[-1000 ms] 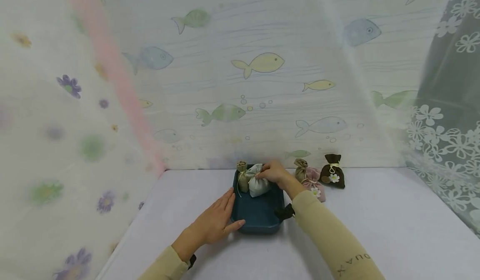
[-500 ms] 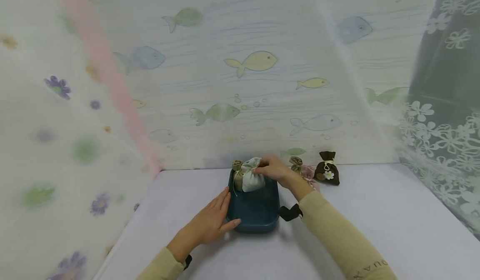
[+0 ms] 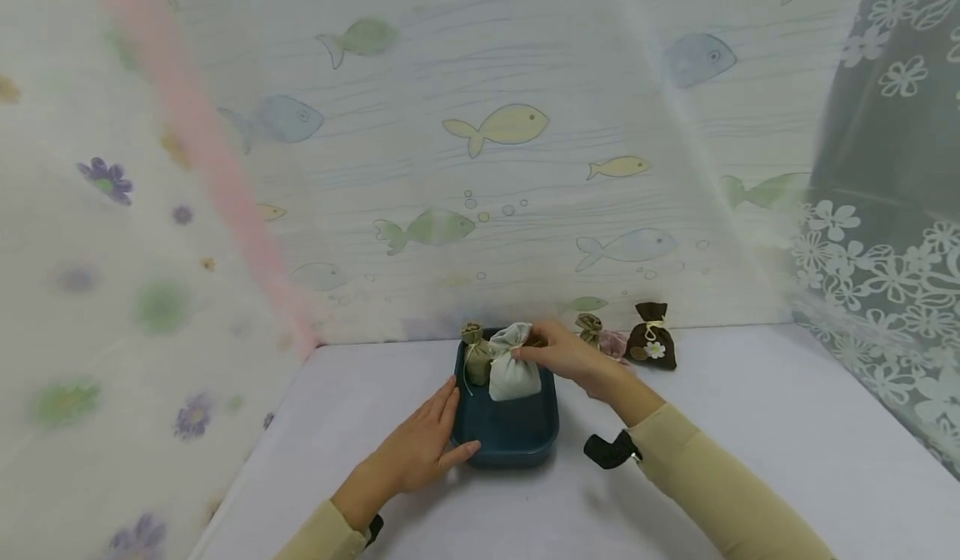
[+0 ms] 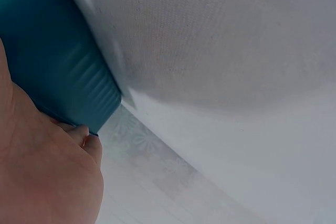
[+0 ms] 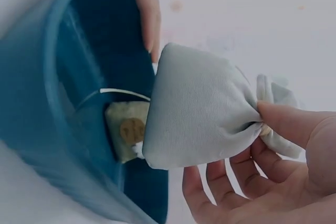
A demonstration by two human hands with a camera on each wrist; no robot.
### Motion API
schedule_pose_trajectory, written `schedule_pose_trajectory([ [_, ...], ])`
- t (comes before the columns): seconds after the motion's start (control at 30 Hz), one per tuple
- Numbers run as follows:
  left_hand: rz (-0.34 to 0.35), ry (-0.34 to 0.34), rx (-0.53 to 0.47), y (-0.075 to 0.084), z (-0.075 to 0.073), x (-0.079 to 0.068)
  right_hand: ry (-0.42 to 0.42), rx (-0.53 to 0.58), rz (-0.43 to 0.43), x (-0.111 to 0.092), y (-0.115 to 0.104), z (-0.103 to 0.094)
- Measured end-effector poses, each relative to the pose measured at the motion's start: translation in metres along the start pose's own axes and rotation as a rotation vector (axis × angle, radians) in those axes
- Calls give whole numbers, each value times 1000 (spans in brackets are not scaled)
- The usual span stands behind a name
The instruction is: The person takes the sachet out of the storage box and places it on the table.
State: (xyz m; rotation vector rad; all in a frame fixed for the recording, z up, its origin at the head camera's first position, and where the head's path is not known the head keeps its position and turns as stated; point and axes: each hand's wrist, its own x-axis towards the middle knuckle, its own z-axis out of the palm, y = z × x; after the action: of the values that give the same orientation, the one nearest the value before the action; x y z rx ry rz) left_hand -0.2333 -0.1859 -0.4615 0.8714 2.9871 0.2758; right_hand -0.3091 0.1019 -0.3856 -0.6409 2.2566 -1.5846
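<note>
In the head view, my right hand [image 3: 570,356] pinches the gathered neck of a pale grey cloth drawstring pouch [image 3: 515,381] between thumb and fingers. The pouch hangs over a dark blue rectangular tub [image 3: 504,427]. The right wrist view shows its full body [image 5: 194,108] held above the tub's inside, thumb at the tied neck. An olive drawstring pouch [image 3: 477,366] sits inside at the back left; a brown round patch on it shows in the right wrist view. My left hand [image 3: 416,447] rests with straight fingers along the tub's left side, thumb at its front rim.
To the tub's right, near the back edge, are another olive pouch [image 3: 589,327], a pink pouch [image 3: 613,344] partly hidden by my right hand, and a dark brown pouch [image 3: 652,339] with a white flower. A fish-print curtain [image 3: 480,168] hangs behind the white table [image 3: 750,427].
My right hand has raised the grey pouch from beside the olive one, and a gap now shows between them. The right forearm has shifted right; the left hand stays against the tub.
</note>
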Motion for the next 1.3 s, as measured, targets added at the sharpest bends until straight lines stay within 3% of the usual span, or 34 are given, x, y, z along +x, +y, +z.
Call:
schedule_pose_trajectory([
  [0.1,2,-3,-1,1,1,-1,8,3,17,-14,2,-2],
  [0.37,-3,6,7,1,0,-1,13,-104,-73,-40,8,-17],
  [0.63,1,1,-24,1,3,-2,83,-128,26,-75,22,-38],
  [0.9,-4,12,-21,-1,3,-3,105,-152,48,-108,39,-64],
  [1.3,-2,21,-33,-1,4,-3,180,-194,120,-134,66,-100],
])
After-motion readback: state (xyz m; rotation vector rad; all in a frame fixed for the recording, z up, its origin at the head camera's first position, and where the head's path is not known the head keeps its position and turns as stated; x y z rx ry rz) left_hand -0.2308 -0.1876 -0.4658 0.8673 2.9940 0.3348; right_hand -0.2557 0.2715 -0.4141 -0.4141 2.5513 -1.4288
